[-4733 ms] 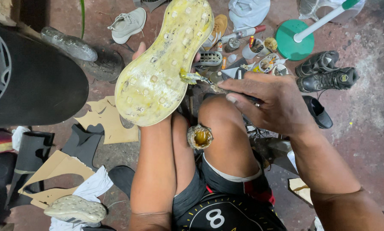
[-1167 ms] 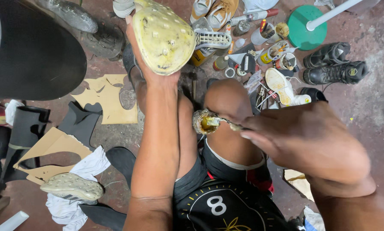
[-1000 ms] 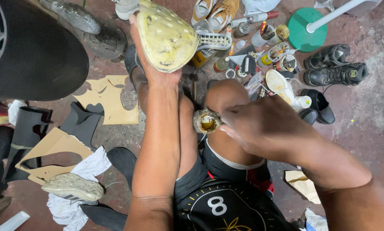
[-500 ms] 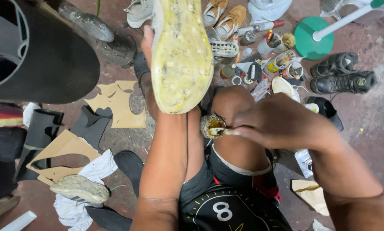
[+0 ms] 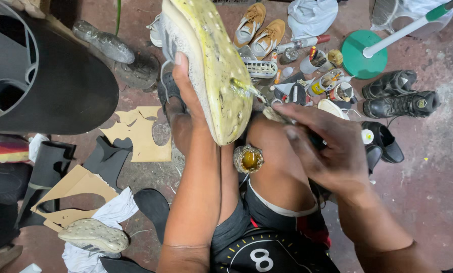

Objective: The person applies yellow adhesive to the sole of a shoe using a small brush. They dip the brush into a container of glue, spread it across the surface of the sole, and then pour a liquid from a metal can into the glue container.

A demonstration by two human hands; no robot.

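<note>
My left hand [image 5: 188,103] grips a sneaker held upside down, its yellowish glue-coated sole [image 5: 214,65] facing me. My right hand [image 5: 325,144] holds a small brush [image 5: 259,98] whose bristle tip touches the right edge of the sole. An open tin of amber glue [image 5: 248,158] sits between my thighs, just below the shoe. I sit on the floor in dark shorts, knees raised.
A loose pale sole [image 5: 92,235] lies on white cloth at lower left. Cardboard cutouts [image 5: 138,134] and black rubber pieces lie left. A big dark drum [image 5: 49,81] fills the upper left. Tan shoes [image 5: 259,28], black boots [image 5: 398,98], bottles and a green disc stand [image 5: 365,53] crowd the far side.
My right hand lifted the brush out of the glue tin and brought it up to the sole's edge. The left hand tilted the shoe closer and more on its side.
</note>
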